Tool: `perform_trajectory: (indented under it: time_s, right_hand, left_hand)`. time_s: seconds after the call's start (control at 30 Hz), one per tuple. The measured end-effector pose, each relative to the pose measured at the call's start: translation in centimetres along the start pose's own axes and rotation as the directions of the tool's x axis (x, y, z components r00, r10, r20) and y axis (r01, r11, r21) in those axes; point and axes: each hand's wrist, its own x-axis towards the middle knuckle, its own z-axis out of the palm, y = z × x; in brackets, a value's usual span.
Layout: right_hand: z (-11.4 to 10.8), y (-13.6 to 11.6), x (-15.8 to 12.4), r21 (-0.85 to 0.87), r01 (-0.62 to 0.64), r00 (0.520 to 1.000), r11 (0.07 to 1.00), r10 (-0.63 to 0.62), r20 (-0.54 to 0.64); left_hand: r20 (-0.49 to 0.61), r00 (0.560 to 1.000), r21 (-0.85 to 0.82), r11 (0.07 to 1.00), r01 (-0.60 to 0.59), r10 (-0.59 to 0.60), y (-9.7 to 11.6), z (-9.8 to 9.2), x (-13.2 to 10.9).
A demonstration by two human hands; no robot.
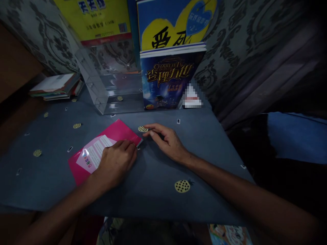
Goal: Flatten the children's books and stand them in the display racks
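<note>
A pink booklet (116, 133) with a white label lies flat on the blue pineapple-print tablecloth (153, 177). My left hand (116, 165) rests on the booklet's near right part, fingers curled at its right corner. My right hand (167, 139) lies on the cloth just right of the booklet, fingers stretched out and low, fingertips beside a printed pineapple; nothing is in it.
A clear plastic stand (102, 88) and an upright dark blue book (166, 81) stand at the back, with a blue and yellow book (173, 23) above it. A stack of books (57, 86) lies at the back left. Patterned wall behind; table edge to the right.
</note>
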Motion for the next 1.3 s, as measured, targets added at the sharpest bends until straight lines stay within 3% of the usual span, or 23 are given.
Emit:
perform_trajectory:
  time_s: [0.2, 0.4, 0.67, 0.8, 0.87, 0.93, 1.07, 1.17, 1.3]
  right_hand:
    - [0.2, 0.1, -0.1, 0.03, 0.015, 1.0, 0.999, -0.015, -0.017]
    - [0.3, 0.2, -0.4, 0.029, 0.044, 0.999, 0.999, -0.044, -0.008]
    - [1.1, -1.7, -1.6, -0.215, 0.287, 0.958, 0.933, -0.28, 0.065]
    - [2.1, -2.3, -2.2, -0.267, 0.384, 0.921, 0.884, -0.347, 0.174]
    - [2.6, -2.2, -2.6, -0.316, 0.415, 0.906, 0.853, -0.355, 0.232]
    - [3.0, -2.2, -2.9, -0.382, 0.429, 0.9, 0.819, -0.353, 0.254]
    - [3.5, -2.2, -3.2, -0.457, 0.399, 0.913, 0.795, -0.297, 0.28]
    - [3.9, -2.1, -2.4, -0.453, 0.387, 0.914, 0.803, -0.272, 0.3]
    - [4.2, -1.0, -0.1, -0.479, 0.357, 0.924, 0.802, -0.229, 0.306]
  left_hand:
    - [0.1, 0.994, -0.01, 0.999, 0.046, -0.044, 0.3, -0.8, 0.2]
    - [0.09, 0.995, -0.031, 0.998, 0.047, -0.044, 0.2, -0.8, 0.3]
    - [-0.07, 0.997, -0.04, 0.998, -0.042, 0.04, -0.1, 0.4, -0.3]
    - [-0.057, 0.993, -0.167, 0.98, -0.108, 0.1, -2.4, 0.1, -1.1]
    - [-0.034, 0.999, -0.2, 0.979, -0.043, 0.037, -4.6, -0.1, -2.1]
    - [-0.005, 0.993, -0.133, 0.984, 0.117, -0.119, -7.0, -0.2, -3.6]
    - [0.109, 0.926, -0.048, 0.929, 0.368, -0.361, -10.4, 0.2, -6.9]
    - [0.132, 0.897, -0.035, 0.902, 0.43, -0.423, -10.8, 0.6, -8.1]
    - [0.132, 0.872, -0.01, 0.879, 0.476, -0.471, -10.0, 0.6, -7.8]
